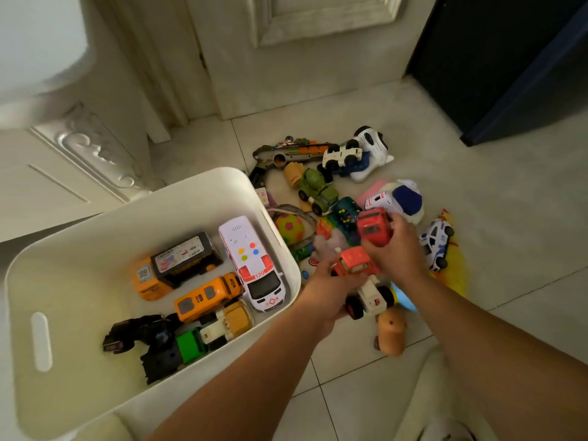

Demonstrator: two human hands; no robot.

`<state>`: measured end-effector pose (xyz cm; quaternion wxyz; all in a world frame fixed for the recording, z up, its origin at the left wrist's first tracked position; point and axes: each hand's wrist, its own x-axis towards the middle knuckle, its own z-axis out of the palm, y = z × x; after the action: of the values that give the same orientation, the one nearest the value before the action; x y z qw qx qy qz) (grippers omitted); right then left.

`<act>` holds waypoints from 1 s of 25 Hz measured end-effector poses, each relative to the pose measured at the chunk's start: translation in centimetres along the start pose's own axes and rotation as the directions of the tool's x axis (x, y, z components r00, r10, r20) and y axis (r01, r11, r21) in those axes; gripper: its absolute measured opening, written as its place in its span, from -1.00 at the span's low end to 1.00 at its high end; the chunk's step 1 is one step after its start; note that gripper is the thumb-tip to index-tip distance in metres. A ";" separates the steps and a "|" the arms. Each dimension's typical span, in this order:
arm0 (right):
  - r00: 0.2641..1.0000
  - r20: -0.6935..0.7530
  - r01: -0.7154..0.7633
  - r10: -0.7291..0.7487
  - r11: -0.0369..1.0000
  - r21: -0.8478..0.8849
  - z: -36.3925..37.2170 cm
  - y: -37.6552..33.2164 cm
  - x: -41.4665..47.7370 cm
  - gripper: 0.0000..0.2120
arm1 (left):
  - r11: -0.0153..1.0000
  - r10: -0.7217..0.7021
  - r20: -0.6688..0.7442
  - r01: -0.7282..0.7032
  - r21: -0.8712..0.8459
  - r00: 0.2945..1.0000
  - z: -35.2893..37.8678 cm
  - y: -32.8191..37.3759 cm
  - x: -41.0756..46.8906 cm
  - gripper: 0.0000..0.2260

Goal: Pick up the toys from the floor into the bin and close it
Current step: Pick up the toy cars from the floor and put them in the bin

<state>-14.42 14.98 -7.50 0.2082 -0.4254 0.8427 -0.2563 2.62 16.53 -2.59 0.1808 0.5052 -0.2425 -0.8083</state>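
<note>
Fingers (393, 225) of the right hand (399, 253) curl round a boxy red plastic bus (372, 229); the left hand (327, 283) grips a red-and-white big-wheeled truck (361, 278) — both over the toy pile (318, 189), at three o'clock from the white plastic bin (191, 198). Probably light, stiff and smooth — hold bodies, not wheels. A white toy ambulance (251, 259) inside reads "120".

A white bin (95, 249) sits on the floor (509, 202) at the left, and its top is open. Inside it lie a white ambulance (254, 268), an orange bus (206, 296) and more cars. Just right of the bin is a pile of toys (337, 219). The left hand (327, 289) holds a red and white truck (359, 265) at the near side of the pile. The right hand (397, 253) grips a red car (372, 229) just past it. A green mixer truck (318, 189) lies farther away.
</note>
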 end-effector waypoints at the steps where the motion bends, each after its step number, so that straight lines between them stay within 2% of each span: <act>1: 0.998 0.006 -0.067 0.067 0.980 0.188 -1.3 -1.1 -0.3 -0.45 | 0.999 0.032 0.036 -0.032 -0.010 0.999 0.4 0.5 -0.8 -0.59; 2: 0.990 0.044 -0.139 0.133 0.914 0.380 -2.5 -2.3 -0.5 -0.48 | 0.997 0.072 0.076 -0.070 -0.018 0.995 0.8 1.1 -1.6 -0.60; 4: 0.961 0.219 -0.275 0.171 0.690 0.669 -4.9 -5.4 -0.5 -0.47 | 0.987 0.158 0.139 -0.155 -0.028 0.978 1.1 2.9 -4.1 -0.63; 6: 0.906 0.422 -0.376 0.018 0.491 0.786 -7.0 -9.3 -1.2 -0.48 | 0.970 0.245 0.177 -0.240 -0.048 0.953 0.5 5.2 -7.3 -0.63; 7: 0.881 0.466 -0.388 -0.079 0.442 0.809 -7.7 -11.3 -1.5 -0.55 | 0.957 0.290 0.200 -0.282 -0.067 0.936 -0.3 6.4 -9.0 -0.63; 9: 0.828 0.509 -0.392 -0.235 0.407 0.825 -8.3 -15.0 -2.4 -0.65 | 0.927 0.374 0.228 -0.362 -0.095 0.899 -2.9 8.6 -12.4 -0.58; 10: 0.792 0.541 -0.402 -0.284 0.423 0.812 -8.1 -17.0 -3.0 -0.67 | 0.912 0.409 0.217 -0.400 -0.087 0.886 -5.1 9.6 -14.1 -0.55; 12: 0.725 0.608 -0.391 -0.322 0.535 0.749 -6.3 -20.3 -4.6 -0.74 | 0.886 0.464 0.118 -0.463 -0.038 0.878 -9.9 11.1 -16.9 -0.56; 13: 0.705 0.631 -0.329 -0.324 0.639 0.696 -4.7 -21.7 -5.5 -0.77 | 0.871 0.491 0.025 -0.491 0.002 0.871 -12.6 11.7 -18.0 -0.59; 15: 0.692 0.653 -0.083 -0.309 0.864 0.497 -0.9 -24.3 -7.6 -0.69 | 0.848 0.529 -0.200 -0.521 0.097 0.824 -18.0 12.1 -19.7 -0.60; 17: 0.653 0.672 0.174 -0.349 0.933 0.315 3.0 -26.3 -10.0 -0.59 | 0.837 0.540 -0.350 -0.531 0.131 0.765 -22.2 12.2 -20.6 -0.57; 19: 0.525 0.744 0.405 -0.414 0.890 0.210 7.0 -27.5 -11.9 -0.60 | 0.819 0.562 -0.397 -0.556 0.143 0.726 -25.0 12.4 -20.7 -0.55; 21: 0.418 0.788 0.599 -0.452 0.789 0.135 11.2 -28.3 -13.4 -0.59 | 0.803 0.579 -0.405 -0.581 0.132 0.708 -26.9 12.7 -20.2 -0.52; 25: 0.313 0.788 0.880 -0.529 0.473 -0.032 18.5 -28.8 -15.3 -0.46 | 0.785 0.592 -0.406 -0.612 0.096 0.696 -29.0 12.8 -19.6 -0.49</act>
<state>22.11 8.33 -2.41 0.2547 -0.8570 0.4433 0.0641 37.78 10.53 8.23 0.4940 0.5529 -0.3313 -0.5835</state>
